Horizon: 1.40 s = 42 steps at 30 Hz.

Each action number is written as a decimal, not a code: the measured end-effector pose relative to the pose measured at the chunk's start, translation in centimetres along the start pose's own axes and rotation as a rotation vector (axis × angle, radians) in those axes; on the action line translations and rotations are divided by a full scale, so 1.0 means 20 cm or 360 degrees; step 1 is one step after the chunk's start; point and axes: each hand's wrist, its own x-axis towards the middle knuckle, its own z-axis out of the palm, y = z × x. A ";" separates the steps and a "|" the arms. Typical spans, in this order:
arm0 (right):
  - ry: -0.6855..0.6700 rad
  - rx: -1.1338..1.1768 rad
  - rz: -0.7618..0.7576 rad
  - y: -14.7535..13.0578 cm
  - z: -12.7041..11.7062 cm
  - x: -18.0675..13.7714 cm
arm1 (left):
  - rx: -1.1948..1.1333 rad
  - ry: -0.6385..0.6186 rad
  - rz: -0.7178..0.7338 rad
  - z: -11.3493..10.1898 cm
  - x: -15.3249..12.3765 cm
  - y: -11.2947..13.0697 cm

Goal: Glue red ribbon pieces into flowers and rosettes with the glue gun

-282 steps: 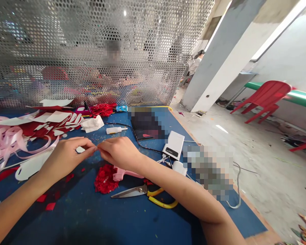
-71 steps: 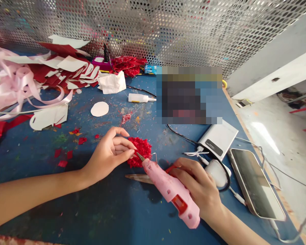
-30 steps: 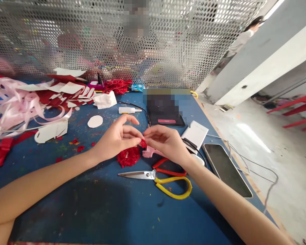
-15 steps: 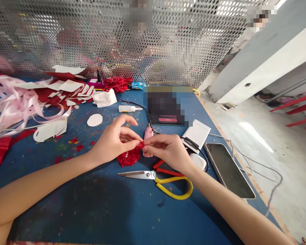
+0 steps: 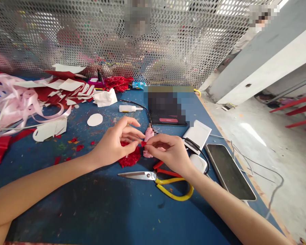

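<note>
scrap of red [image 5: 143, 144] above a blue desk [image 5: 148, 217]

the right hand [image 5: 172, 151] pinches the scrap between thumb and fingers. the left hand [image 5: 112, 143] is just beside it, thumb parted from its loosely curled fingers; whether they touch the scrap, i cannot tell. beneath the left hand lies a ruffled red bundle [image 5: 130, 159], a pink glue gun [image 5: 149, 134] next to it. scissors [image 5: 137, 175] lie nearer the person.

The right hand [image 5: 172, 153] pinches a small red piece [image 5: 143, 144]; the left hand [image 5: 117, 143], half spread, is just beside it, partly covering a red pompom [image 5: 130, 159] on the blue tabletop [image 5: 91, 211]. Near the right hand lie a glue gun [image 5: 149, 134], scissors [image 5: 150, 175], a power bank [image 5: 199, 131] and a phone [image 5: 231, 172]; pink ribbon [image 5: 28, 102] heaps at far left.
</note>
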 end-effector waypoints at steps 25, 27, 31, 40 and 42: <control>0.0107 -0.0345 -0.0407 0.00 0.01 -0.01 | 0.0277 0.0201 0.0242 0.03 -0.03 -0.08; 0.0104 -0.0351 -0.0416 0.00 0.01 -0.02 | 0.0286 0.0197 0.0252 0.03 -0.03 -0.08; 0.0076 -0.0400 -0.0409 -0.01 0.01 -0.02 | 0.0363 0.0200 0.0284 0.03 -0.03 -0.08; 0.0162 -0.0582 -0.0550 -0.01 0.03 -0.03 | 0.0757 0.0258 0.0444 0.05 -0.06 -0.06; 0.0183 -0.0602 -0.0536 -0.01 0.04 -0.04 | 0.0780 0.0248 0.0453 0.05 -0.06 -0.06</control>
